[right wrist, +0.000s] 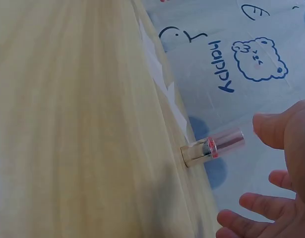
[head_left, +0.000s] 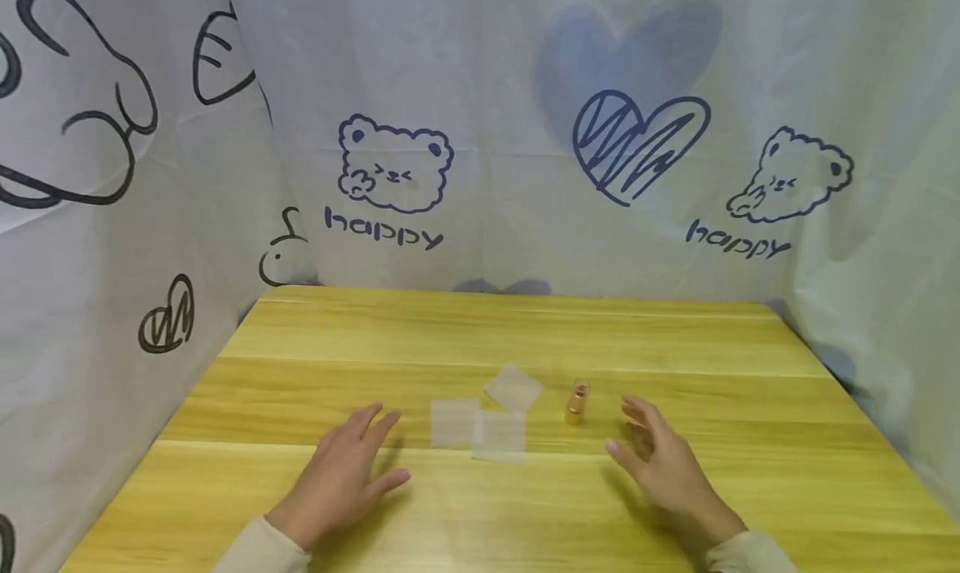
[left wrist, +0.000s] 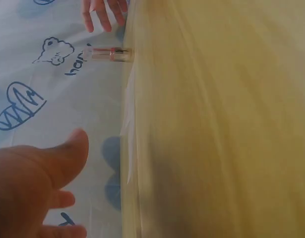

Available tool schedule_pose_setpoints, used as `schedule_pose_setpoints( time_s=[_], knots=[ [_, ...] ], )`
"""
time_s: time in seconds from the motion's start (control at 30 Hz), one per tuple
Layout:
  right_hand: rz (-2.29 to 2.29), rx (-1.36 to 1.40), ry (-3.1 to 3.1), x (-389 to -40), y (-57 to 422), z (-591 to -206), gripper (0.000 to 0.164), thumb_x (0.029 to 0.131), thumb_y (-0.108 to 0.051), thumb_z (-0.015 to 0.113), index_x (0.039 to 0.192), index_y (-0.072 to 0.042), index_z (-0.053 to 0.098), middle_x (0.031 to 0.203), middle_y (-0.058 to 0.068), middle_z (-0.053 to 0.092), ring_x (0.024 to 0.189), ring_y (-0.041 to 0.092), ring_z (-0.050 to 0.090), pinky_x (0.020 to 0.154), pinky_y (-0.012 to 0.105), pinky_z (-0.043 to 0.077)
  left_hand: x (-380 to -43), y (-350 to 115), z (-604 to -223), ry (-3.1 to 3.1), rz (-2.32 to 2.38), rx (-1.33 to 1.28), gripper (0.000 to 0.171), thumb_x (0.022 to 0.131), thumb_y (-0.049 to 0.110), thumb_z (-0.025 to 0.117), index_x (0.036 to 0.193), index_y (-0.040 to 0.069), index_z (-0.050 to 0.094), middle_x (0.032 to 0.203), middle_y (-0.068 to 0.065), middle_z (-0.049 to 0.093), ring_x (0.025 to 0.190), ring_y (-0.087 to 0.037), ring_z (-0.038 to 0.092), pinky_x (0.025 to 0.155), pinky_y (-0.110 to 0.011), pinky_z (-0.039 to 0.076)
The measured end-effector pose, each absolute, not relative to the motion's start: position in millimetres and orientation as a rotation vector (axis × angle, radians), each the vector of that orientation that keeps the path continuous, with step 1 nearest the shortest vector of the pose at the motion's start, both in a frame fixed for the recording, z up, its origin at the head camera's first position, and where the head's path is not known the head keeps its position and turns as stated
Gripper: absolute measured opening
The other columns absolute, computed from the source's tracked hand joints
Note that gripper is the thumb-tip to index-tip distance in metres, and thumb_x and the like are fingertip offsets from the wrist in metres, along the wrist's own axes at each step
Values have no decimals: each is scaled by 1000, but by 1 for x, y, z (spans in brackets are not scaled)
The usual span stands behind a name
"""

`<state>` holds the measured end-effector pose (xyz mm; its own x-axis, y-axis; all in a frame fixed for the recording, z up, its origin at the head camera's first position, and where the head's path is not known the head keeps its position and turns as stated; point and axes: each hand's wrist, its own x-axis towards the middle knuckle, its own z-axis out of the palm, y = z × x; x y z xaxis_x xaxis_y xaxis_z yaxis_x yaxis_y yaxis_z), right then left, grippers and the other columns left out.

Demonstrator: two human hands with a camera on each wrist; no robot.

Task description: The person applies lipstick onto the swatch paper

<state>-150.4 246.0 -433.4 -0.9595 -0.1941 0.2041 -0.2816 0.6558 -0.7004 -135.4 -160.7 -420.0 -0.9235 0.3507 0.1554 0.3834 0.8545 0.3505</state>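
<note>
A small lipstick tube [head_left: 577, 402] with a see-through pinkish cap stands upright on the table. In the right wrist view this lipstick tube [right wrist: 212, 148] shows a clear golden base and a shiny ring in the middle. My right hand [head_left: 667, 465] hovers just right of it, fingers loosely bent, touching nothing. Left of the tube lie three thin whitish square sheets: one sheet [head_left: 513, 387] turned cornerwise at the back, another sheet [head_left: 453, 423] at the left, and a third sheet [head_left: 501, 436] in front. My left hand [head_left: 341, 473] is spread to the left of the sheets and holds nothing.
The yellow wood-grain table [head_left: 465, 515] reaches back to a white curtain [head_left: 510, 206] printed with bears and hearts. More of this cloth hangs along the left and right sides. Pale sleeves [head_left: 262, 548] cover my wrists.
</note>
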Motion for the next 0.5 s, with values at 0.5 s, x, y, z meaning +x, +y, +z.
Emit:
schedule_pose_setpoints(
  time_s=[0.5],
  knots=[
    [1467,338,-2730,-192,229,-431,55,97,-27,63,140,-1,42,134,25,53,115,40,57,92,47,48,-177,-136,-418,-3029,-688,-1033,59,93,33,67,139,1,49,145,-20,42,130,-39,42,104,-54,34]
  ],
)
